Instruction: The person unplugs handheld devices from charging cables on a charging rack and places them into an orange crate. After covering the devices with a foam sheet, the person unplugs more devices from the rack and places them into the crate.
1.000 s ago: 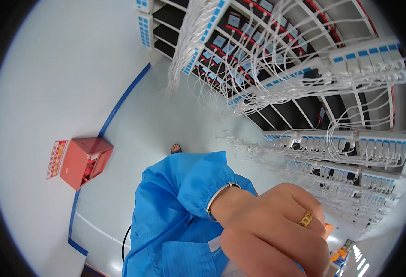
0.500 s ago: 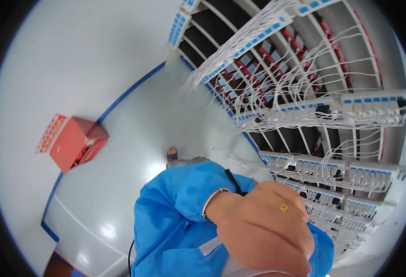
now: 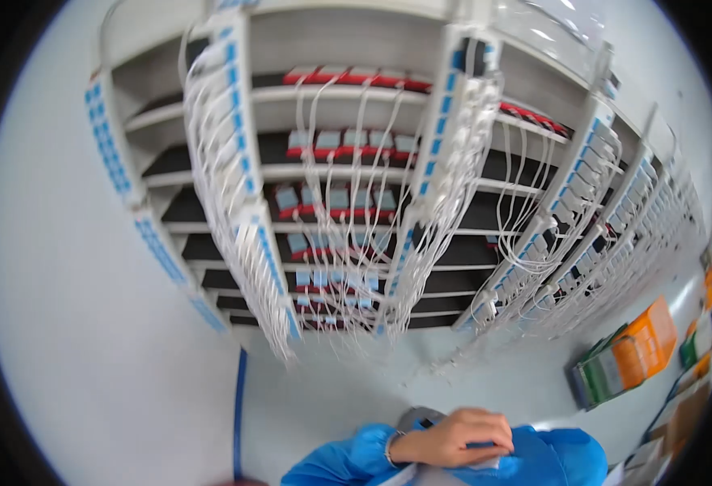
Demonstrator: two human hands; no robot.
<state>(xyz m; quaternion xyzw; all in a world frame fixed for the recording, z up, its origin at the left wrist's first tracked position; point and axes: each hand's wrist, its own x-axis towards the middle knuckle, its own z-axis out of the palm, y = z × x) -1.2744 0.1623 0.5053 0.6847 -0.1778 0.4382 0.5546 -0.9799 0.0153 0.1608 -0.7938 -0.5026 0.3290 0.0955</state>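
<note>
My left hand (image 3: 465, 437) is in front of my chest at the bottom of the view, its arm in a blue sleeve (image 3: 340, 458) coming from the left. Its fingers are curled, with the back of the hand towards me. A small patch of white (image 3: 485, 463) shows under the fingers; whether the hand grips it, I cannot make out. On the right a second blue sleeve (image 3: 562, 455) is bent in close to the body, and my right hand is hidden. Neither arm reaches the rack (image 3: 356, 172) ahead.
The rack's shelves carry rows of red-framed devices (image 3: 340, 202) with pale screens. White cables (image 3: 356, 235) hang between upright strips with blue labels (image 3: 238, 105). An orange crate (image 3: 646, 344) stands on the floor at right, near cartons (image 3: 688, 413). A white wall (image 3: 72, 267) rises at left.
My view has swung right to face the rack; the red box by the wall has left the view. My left hand now appears lower, smaller and more curled.
</note>
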